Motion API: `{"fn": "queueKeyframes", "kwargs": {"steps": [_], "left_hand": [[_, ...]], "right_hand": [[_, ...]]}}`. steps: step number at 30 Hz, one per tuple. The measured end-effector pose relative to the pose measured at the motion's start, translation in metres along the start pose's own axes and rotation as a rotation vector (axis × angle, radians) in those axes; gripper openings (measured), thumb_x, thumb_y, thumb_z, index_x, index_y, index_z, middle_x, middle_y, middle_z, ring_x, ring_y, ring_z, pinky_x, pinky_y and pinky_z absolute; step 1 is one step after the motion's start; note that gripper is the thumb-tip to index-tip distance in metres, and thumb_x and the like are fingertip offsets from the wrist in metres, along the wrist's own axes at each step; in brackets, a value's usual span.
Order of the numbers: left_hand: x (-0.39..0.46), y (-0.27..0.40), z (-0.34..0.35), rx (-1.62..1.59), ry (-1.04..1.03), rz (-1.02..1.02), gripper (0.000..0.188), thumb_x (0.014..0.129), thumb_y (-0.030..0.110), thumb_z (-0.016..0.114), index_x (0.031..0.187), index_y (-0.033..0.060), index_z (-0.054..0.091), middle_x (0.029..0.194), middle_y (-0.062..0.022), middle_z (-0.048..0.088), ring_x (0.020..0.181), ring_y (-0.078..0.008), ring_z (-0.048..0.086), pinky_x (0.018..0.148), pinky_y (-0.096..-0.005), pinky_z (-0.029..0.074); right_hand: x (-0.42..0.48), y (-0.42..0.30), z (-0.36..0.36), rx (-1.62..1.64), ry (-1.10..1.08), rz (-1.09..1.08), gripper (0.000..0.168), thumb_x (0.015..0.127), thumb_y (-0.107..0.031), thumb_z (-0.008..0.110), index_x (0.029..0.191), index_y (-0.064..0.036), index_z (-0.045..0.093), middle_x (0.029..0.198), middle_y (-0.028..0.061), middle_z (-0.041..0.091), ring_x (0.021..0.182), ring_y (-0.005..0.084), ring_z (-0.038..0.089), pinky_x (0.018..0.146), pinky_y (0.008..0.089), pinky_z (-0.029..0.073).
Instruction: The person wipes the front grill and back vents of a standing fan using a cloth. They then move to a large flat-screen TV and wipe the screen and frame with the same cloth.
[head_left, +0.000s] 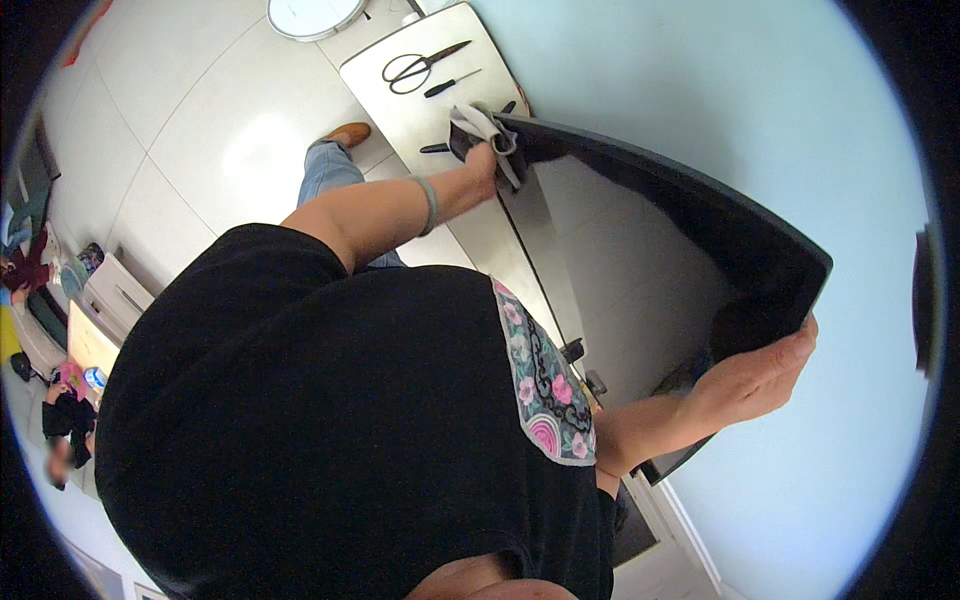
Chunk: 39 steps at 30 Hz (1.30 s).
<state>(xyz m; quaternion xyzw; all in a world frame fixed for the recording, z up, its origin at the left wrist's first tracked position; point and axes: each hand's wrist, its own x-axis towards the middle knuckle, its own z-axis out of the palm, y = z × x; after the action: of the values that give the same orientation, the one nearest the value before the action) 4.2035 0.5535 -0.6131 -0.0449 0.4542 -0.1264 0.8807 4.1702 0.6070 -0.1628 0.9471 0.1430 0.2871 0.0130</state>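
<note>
A grey cloth is bunched in my left hand, which presses it at the near end of a large black flat-screen television. The television leans at an angle over a white-topped cabinet, with dark reflections across its glossy screen. My right hand grips its outer edge near the far corner; those fingertips are hidden behind the edge. Black foot-like pieces show by the cloth. On the cabinet top lie black-handled scissors and a small screwdriver.
A pale blue wall rises behind the television. A round white-topped object stands on the tiled floor beyond the cabinet. A person in dark clothes is at the far left, near a table.
</note>
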Motion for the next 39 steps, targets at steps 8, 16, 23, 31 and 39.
{"fn": "queueKeyframes", "kwargs": {"steps": [8,16,23,31,39], "left_hand": [[-0.041,0.040,0.034,-0.093,-0.122,0.058,0.031,0.096,0.025,0.046,0.112,0.0032,0.059,0.111,-0.0143,0.063,0.100,-0.0307,0.060,0.094,-0.0484,0.047],[-0.092,0.096,0.074,0.554,-0.274,0.430,0.042,0.096,0.030,0.040,0.126,0.0013,0.050,0.110,-0.0133,0.060,0.100,-0.0232,0.054,0.093,-0.0369,0.040],[-0.301,0.095,0.170,0.782,-0.973,0.939,0.039,0.102,0.031,0.041,0.127,0.0017,0.047,0.112,-0.0048,0.057,0.102,-0.0120,0.049,0.094,-0.0286,0.040],[-0.261,0.077,0.154,1.083,-0.910,1.212,0.035,0.099,0.031,0.044,0.117,0.0016,0.050,0.107,-0.0172,0.057,0.099,-0.0316,0.057,0.087,-0.0412,0.045],[-0.110,0.094,0.064,1.335,-0.614,0.795,0.055,0.099,0.038,0.041,0.139,-0.0002,0.038,0.128,-0.0201,0.053,0.116,-0.0281,0.053,0.100,-0.0366,0.039]], "right_hand": [[0.011,-0.006,0.019,-0.043,-0.023,-0.035,0.060,0.100,-0.056,0.033,0.105,-0.008,0.069,0.078,0.0075,0.064,0.072,0.0167,0.055,0.064,0.0296,0.043],[0.029,-0.015,0.016,-0.066,0.019,-0.139,0.051,0.102,-0.048,0.031,0.088,-0.010,0.062,0.059,0.0047,0.050,0.052,0.0158,0.047,0.049,0.0290,0.038],[0.023,0.002,-0.010,-0.210,-0.013,-0.165,0.043,0.102,-0.044,0.033,0.089,-0.015,0.062,0.065,0.0094,0.059,0.058,0.0309,0.058,0.049,0.0386,0.042],[0.008,0.025,-0.002,-0.069,-0.070,-0.115,0.044,0.101,-0.043,0.033,0.085,-0.013,0.061,0.067,0.0095,0.060,0.060,0.0318,0.058,0.052,0.0398,0.043],[0.014,0.042,-0.007,-0.062,-0.088,-0.100,0.045,0.102,-0.042,0.033,0.083,-0.013,0.062,0.069,0.0095,0.060,0.062,0.0317,0.058,0.053,0.0396,0.042]]}}
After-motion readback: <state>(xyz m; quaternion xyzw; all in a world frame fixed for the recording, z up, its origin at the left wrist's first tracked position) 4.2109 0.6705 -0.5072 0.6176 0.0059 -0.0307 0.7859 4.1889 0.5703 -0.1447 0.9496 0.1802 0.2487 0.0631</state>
